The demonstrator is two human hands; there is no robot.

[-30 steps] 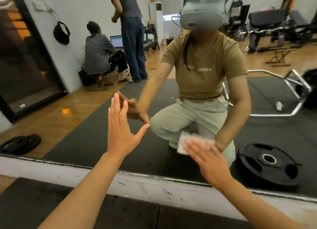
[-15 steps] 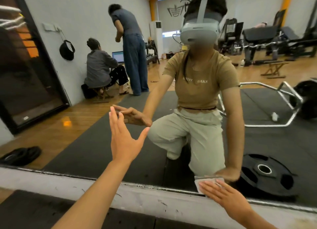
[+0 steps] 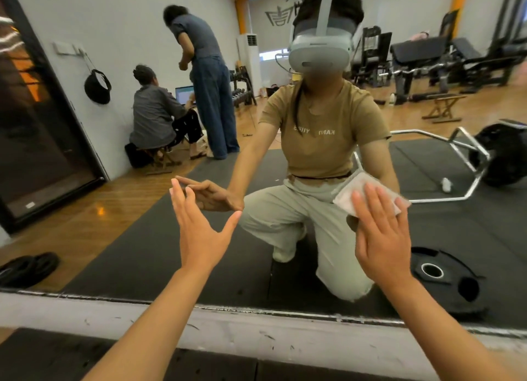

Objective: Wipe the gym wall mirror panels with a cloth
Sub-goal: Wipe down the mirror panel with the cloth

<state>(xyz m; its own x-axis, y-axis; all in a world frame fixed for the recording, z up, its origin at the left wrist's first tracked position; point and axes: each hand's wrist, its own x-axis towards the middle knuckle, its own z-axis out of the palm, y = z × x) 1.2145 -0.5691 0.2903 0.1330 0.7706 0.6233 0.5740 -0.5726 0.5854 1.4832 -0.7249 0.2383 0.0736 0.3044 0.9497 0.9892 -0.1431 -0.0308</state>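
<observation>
Closest to the camera lies a dark rubber floor mat (image 3: 57, 358) with a rough, grainy top. Behind it runs a white painted ledge (image 3: 256, 338), scuffed with small dark marks. The mirror (image 3: 128, 238) stands on that ledge, and a thin shiny metal strip runs along its bottom edge.

The left hand (image 3: 196, 235) is flat against the glass near the middle of the mirror, its fingers straight and the thumb spread wide. It holds nothing.

The right hand (image 3: 382, 238) is flat too, fingers straight and close together. It presses a white cloth (image 3: 368, 194) against the glass, toward the right side of the mirror. The cloth looks soft and crumpled, and it sticks out above the fingertips.

In the glass a crouching person shows, in a tan shirt and pale trousers. Low at the right edge is a round black weight plate (image 3: 445, 278) with a hole in the middle. Farther back, a bent shiny metal bar (image 3: 467, 149) lies on black mats, and two people (image 3: 182, 106) are by a white wall.
</observation>
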